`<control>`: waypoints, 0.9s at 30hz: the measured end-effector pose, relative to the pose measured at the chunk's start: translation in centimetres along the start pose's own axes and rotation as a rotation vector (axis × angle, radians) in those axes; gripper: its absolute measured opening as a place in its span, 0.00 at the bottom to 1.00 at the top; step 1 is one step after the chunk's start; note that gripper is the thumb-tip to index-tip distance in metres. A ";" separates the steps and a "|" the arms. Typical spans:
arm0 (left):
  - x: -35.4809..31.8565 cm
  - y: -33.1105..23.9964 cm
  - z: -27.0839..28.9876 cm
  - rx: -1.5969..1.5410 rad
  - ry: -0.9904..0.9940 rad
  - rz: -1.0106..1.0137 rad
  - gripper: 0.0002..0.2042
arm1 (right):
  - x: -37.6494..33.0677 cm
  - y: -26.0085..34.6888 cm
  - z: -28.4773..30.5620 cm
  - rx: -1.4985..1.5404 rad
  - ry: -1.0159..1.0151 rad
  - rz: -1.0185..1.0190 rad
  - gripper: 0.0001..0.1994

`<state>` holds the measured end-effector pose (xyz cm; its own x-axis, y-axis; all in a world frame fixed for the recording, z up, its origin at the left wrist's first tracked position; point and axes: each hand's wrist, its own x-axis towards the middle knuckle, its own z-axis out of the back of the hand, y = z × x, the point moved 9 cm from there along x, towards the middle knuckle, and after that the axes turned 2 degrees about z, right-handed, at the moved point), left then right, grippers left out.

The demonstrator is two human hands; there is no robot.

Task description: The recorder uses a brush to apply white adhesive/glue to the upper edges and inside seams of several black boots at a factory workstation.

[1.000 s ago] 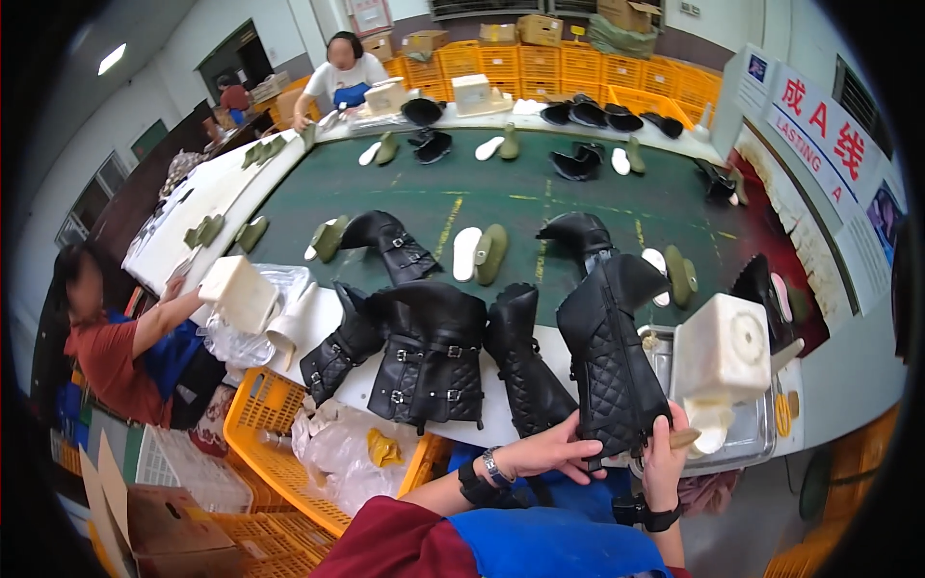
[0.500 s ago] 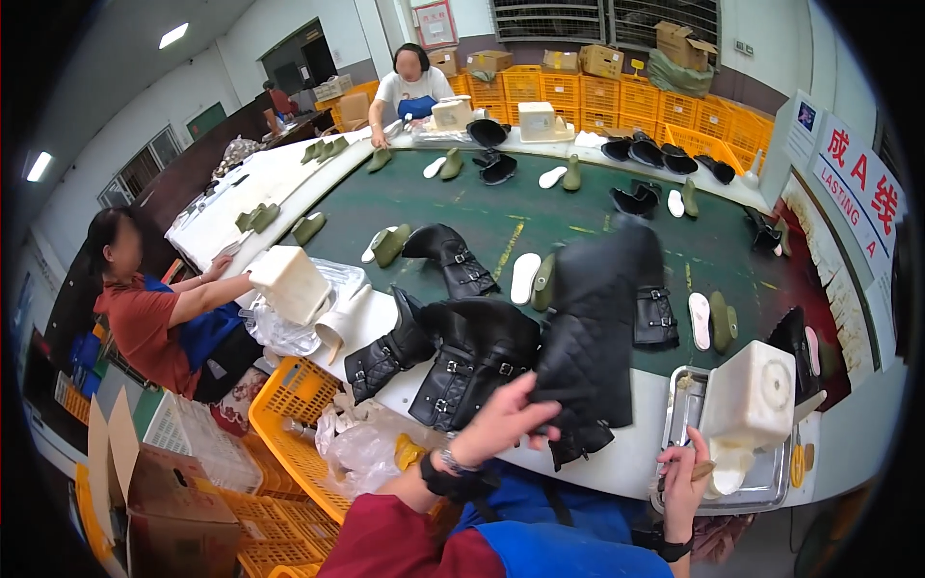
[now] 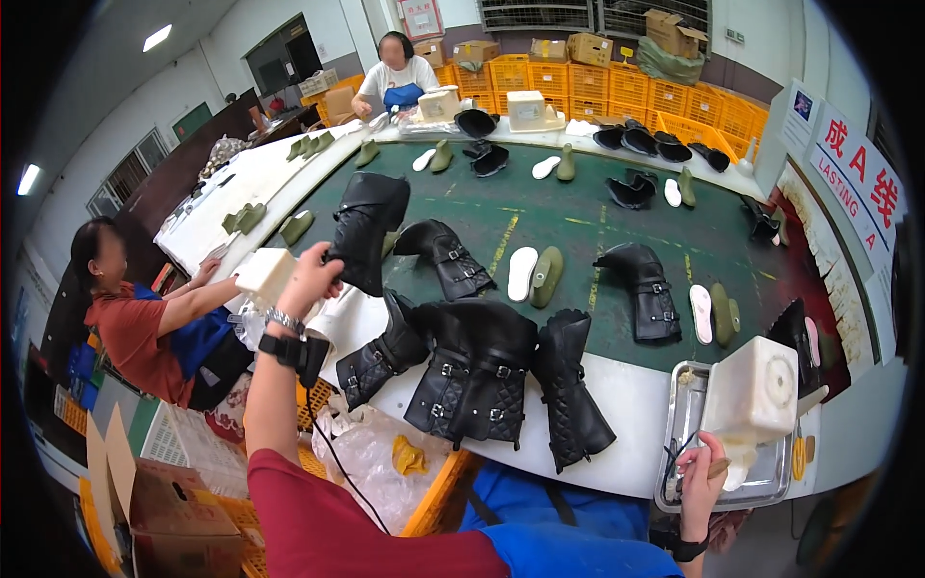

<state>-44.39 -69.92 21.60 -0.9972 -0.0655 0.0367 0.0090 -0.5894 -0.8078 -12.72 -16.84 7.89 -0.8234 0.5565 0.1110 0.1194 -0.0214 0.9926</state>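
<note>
My left hand [image 3: 310, 281] is closed on a black boot upper [image 3: 371, 231], raised over the left edge of the green belt. In my right hand [image 3: 701, 486] is a wooden-handled tool [image 3: 719, 468]; its working end is hard to make out. That hand is at the metal tray [image 3: 665, 491], beside a cream plastic container [image 3: 756, 390] and some white stuff. Several black buckled boot uppers [image 3: 472, 371] stand bunched on the white table edge before me, with another quilted one [image 3: 570, 390] just right of them.
On the green belt [image 3: 453, 207] lie white insoles [image 3: 521, 274] beside olive lasts [image 3: 547, 276], plus more black uppers [image 3: 641, 289]. A yellow crate [image 3: 438, 496] with plastic bags stands below the table. One co-worker [image 3: 145, 318] is at left, another [image 3: 397, 82] at the far end.
My left hand has swung left and up from the table's front, carrying a boot upper to the belt's left side. My right hand has stayed by the tray, shifting slightly.
</note>
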 end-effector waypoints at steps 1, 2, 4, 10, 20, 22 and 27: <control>1.8 0.9 0.6 -0.021 -0.020 0.044 0.11 | 0.1 -0.2 -0.1 -0.016 -0.004 -0.005 0.13; 3.4 1.9 1.2 -0.043 -0.042 0.090 0.12 | 0.3 -0.3 -0.3 -0.020 -0.004 -0.007 0.13; 7.0 3.8 1.9 -0.001 -0.103 0.102 0.13 | 0.8 -0.4 -0.5 -0.066 -0.026 -0.014 0.14; 17.0 12.9 3.4 0.141 -0.281 0.175 0.17 | 1.7 -2.3 0.3 -0.128 -0.073 -0.020 0.13; 23.1 19.6 5.7 0.654 -0.653 0.135 0.29 | 2.7 -3.5 -0.6 -0.407 -0.173 -0.254 0.15; 23.1 20.4 6.1 0.650 -0.624 0.192 0.32 | 2.8 -3.6 -0.7 -0.391 -0.171 -0.252 0.16; 20.2 18.8 7.0 0.641 -0.635 0.032 0.24 | 2.3 -3.7 0.2 -0.355 -0.125 -0.194 0.15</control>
<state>-63.82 -87.90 11.29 -0.7684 -0.4100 0.4913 0.2658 -0.9029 -0.3377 -14.90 -15.33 4.50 -0.7354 0.6745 -0.0651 -0.2479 -0.1784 0.9522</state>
